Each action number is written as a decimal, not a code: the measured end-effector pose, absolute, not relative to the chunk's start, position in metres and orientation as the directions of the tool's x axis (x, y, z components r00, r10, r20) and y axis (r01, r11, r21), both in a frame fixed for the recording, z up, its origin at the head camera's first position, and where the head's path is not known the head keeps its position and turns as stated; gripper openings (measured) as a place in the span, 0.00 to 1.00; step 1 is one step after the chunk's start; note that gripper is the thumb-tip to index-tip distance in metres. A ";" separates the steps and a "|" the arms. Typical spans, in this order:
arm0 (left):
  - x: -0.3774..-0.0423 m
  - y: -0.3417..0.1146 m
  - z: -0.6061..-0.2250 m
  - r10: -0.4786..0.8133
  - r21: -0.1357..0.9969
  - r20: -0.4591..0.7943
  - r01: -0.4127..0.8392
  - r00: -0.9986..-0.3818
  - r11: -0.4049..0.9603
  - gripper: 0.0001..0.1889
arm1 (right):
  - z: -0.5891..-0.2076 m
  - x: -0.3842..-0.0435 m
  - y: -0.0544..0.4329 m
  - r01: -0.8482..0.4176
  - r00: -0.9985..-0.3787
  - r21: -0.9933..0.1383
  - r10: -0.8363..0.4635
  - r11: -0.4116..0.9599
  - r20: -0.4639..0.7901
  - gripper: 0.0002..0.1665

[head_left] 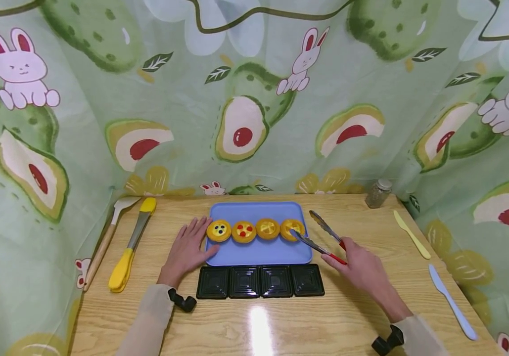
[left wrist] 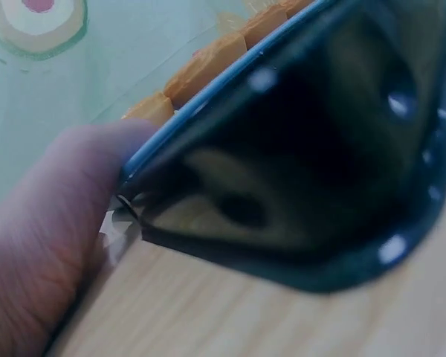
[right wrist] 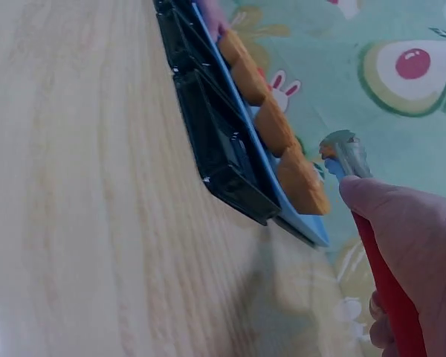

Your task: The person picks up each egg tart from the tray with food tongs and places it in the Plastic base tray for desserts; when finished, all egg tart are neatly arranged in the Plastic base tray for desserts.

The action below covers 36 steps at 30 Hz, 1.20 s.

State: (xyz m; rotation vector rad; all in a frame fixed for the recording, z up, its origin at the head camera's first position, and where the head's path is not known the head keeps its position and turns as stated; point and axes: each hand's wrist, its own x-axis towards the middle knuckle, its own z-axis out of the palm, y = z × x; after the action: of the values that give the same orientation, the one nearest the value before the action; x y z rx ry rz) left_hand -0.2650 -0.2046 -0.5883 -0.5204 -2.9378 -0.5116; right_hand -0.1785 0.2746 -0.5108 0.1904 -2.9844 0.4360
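In the head view a blue tray [head_left: 254, 254] carries a row of several tarts. The leftmost tart [head_left: 218, 231] has dark dots, the tart beside it [head_left: 244, 232] red pieces, and the others, including the rightmost tart [head_left: 292, 230], plain yellow tops. My left hand [head_left: 189, 249] rests at the tray's left edge, its fingers stretched out and the thumb over the rim. My right hand [head_left: 363, 267] holds metal tongs [head_left: 309, 242] with red handles [right wrist: 390, 286]. The tongs stand spread, one tip over the rightmost tart, the other beyond the tray's right edge.
Several black square dishes [head_left: 245, 282] stand in a row before the tray. Left lie yellow-ended tongs [head_left: 136, 237] and a wooden-handled spatula [head_left: 103, 252]. At right are a glass jar [head_left: 378, 195], a yellow knife [head_left: 412, 235] and a blue knife [head_left: 452, 301]. A patterned curtain [head_left: 183, 99] surrounds the table.
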 end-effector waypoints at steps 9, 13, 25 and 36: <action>-0.265 -0.204 -0.587 0.312 0.321 0.130 0.337 -0.941 0.885 0.56 | -0.522 -0.184 0.262 -0.182 -0.981 -0.264 -0.155 0.947 0.120 0.40; -0.264 -0.203 -0.587 0.308 0.321 0.119 0.330 -0.944 0.888 0.57 | -0.524 -0.187 0.256 -0.191 -0.980 -0.267 -0.168 0.945 0.106 0.41; -0.263 -0.205 -0.589 0.306 0.327 0.125 0.331 -0.944 0.885 0.57 | -0.533 -0.185 0.252 -0.201 -0.977 -0.248 -0.177 0.948 0.116 0.41; -0.265 -0.204 -0.587 0.302 0.326 0.124 0.326 -0.945 0.887 0.56 | -0.535 -0.186 0.254 -0.209 -0.971 -0.218 -0.175 0.953 0.166 0.37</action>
State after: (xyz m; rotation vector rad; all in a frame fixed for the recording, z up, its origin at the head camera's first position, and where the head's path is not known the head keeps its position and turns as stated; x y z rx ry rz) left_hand -0.2655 -0.2045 -0.5874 -0.4976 -2.9841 -0.5333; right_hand -0.1861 0.2541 -0.5354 0.2920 -2.9608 0.3534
